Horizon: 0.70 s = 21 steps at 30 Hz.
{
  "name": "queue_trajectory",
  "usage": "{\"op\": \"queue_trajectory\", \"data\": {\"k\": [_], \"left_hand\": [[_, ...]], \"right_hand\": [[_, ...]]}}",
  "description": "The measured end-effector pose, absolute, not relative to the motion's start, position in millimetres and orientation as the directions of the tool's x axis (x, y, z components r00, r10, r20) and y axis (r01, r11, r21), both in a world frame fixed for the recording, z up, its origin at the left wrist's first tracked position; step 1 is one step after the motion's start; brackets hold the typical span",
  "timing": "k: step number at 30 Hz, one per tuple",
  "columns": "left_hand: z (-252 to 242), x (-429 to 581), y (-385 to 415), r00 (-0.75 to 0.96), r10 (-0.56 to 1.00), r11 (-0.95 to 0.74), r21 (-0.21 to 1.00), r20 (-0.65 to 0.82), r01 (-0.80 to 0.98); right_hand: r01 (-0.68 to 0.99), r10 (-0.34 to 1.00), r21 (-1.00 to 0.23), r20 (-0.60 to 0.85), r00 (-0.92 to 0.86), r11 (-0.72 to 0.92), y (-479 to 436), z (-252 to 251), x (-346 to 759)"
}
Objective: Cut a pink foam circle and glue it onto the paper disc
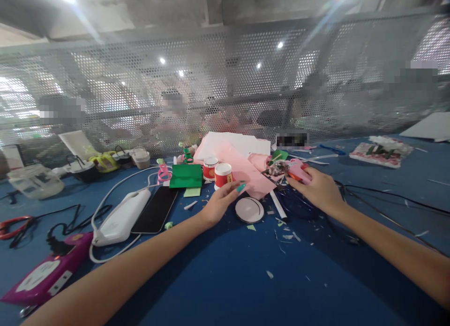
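Observation:
My left hand [221, 203] reaches forward over the blue table [225, 279] and pinches a small teal piece [241, 187] between thumb and fingers, next to a red and white paper cup [223, 175]. My right hand [318, 187] is closed round a pink and orange tool [299, 172] beside a heap of pink paper [242, 166]. A white round lid [249, 209] lies on the table between the two hands. Green paper [186, 176] lies left of the cups.
A black phone [155, 209] and a white power bank [121, 218] with cable lie at the left, a purple device [45, 272] nearer me. Paper scraps litter the table. Black cables [372, 194] run right. A perforated metal screen [225, 91] backs the table, with people behind it.

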State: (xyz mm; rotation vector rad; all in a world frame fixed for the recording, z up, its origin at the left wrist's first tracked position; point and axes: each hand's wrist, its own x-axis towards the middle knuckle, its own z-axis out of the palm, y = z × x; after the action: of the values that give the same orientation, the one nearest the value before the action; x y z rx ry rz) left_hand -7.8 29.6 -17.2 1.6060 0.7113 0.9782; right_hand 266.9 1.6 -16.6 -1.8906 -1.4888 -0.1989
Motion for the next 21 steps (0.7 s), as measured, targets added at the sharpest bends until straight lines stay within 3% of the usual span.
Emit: {"op": "queue_trajectory", "data": {"k": [9, 17, 19, 21], "left_hand": [[-13.2, -5.9, 38.2, 0.255, 0.967, 0.084, 0.924, 0.016, -0.374], [-15.9, -7.7, 38.3, 0.274, 0.96, 0.05, 0.935, 0.052, -0.352], [-17.4, -7.8, 37.7, 0.283, 0.953, -0.03, 0.959, 0.113, -0.283], [-17.9, -8.4, 35.5, 0.278, 0.937, -0.19, 0.976, 0.212, -0.103]], "right_hand": [[0.887, 0.808, -0.451, 0.484, 0.337, -0.1, -1.3, -12.8, 264.6], [0.887, 0.802, -0.452, 0.491, 0.34, -0.099, -0.5, -13.1, 263.9], [0.883, 0.801, -0.457, 0.486, 0.35, -0.109, -0.1, -13.5, 264.4], [0.876, 0.797, -0.469, 0.484, 0.361, -0.112, -0.2, -13.5, 264.8]]}}
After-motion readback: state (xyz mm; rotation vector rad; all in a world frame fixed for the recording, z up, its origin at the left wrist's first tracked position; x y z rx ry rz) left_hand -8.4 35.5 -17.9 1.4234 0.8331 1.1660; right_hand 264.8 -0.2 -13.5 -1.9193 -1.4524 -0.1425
